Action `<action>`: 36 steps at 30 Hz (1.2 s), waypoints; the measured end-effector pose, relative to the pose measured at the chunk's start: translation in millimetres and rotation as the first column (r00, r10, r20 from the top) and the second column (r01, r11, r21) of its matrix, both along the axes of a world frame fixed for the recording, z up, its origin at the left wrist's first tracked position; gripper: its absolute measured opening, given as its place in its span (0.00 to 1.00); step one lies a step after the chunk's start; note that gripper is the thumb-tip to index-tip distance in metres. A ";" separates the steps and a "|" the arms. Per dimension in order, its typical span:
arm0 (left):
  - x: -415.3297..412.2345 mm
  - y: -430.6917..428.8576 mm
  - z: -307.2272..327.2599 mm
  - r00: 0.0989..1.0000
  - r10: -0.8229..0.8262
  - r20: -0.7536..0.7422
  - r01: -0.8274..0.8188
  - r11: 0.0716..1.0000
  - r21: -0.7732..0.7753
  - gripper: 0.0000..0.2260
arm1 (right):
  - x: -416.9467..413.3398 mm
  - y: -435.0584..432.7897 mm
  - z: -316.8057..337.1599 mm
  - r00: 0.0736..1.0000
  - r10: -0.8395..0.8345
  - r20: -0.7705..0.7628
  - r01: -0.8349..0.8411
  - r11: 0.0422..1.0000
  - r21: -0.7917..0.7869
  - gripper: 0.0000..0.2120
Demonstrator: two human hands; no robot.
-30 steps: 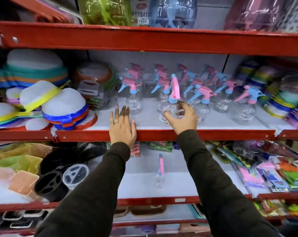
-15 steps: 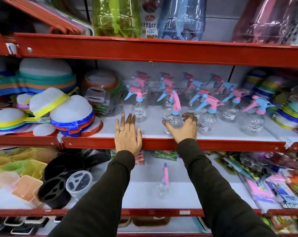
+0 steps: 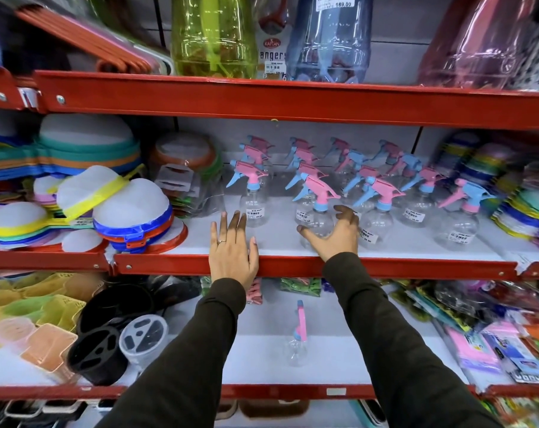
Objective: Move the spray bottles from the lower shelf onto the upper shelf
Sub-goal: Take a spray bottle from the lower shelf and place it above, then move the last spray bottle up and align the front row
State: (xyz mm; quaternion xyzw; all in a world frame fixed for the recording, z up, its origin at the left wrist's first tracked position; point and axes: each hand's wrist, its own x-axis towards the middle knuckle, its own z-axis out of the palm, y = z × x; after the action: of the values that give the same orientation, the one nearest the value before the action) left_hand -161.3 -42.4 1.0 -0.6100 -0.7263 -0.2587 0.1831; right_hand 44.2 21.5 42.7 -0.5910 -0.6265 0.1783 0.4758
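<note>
Several clear spray bottles (image 3: 416, 199) with pink and blue trigger heads stand in rows on the upper shelf (image 3: 293, 264). My right hand (image 3: 336, 236) cups the base of the front-middle spray bottle (image 3: 319, 216), thumb on its left and fingers on its right; the bottle stands upright on the shelf board. My left hand (image 3: 232, 251) lies flat, fingers spread, on the shelf's red front edge, holding nothing. One more spray bottle (image 3: 297, 344) with a pink trigger stands alone on the lower shelf (image 3: 262, 390), between my two forearms.
Round strainers and lids (image 3: 113, 211) fill the upper shelf's left side, coloured stacks (image 3: 521, 199) its right. On the lower shelf sit black and grey holders (image 3: 107, 344) and baskets at left, packaged goods (image 3: 494, 341) at right. Large bottles (image 3: 327, 38) stand on the top shelf.
The bottle in my right hand has gone from tilted above the shelf edge to upright on the upper shelf. My fingers have spread wider around it. My left hand has stayed put.
</note>
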 end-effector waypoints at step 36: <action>-69.2 -25.6 7.1 1.000 0.025 0.010 -0.025 0.999 -0.030 0.29 | 2.4 -106.6 -163.9 0.983 0.043 -0.180 -0.060 0.994 -0.093 0.18</action>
State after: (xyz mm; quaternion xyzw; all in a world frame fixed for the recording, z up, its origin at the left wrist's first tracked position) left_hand -230.5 -68.0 8.1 -0.6022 -0.7387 -0.2485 0.1733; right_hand 46.7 -85.1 -121.1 -0.5788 -0.5872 0.2732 0.4956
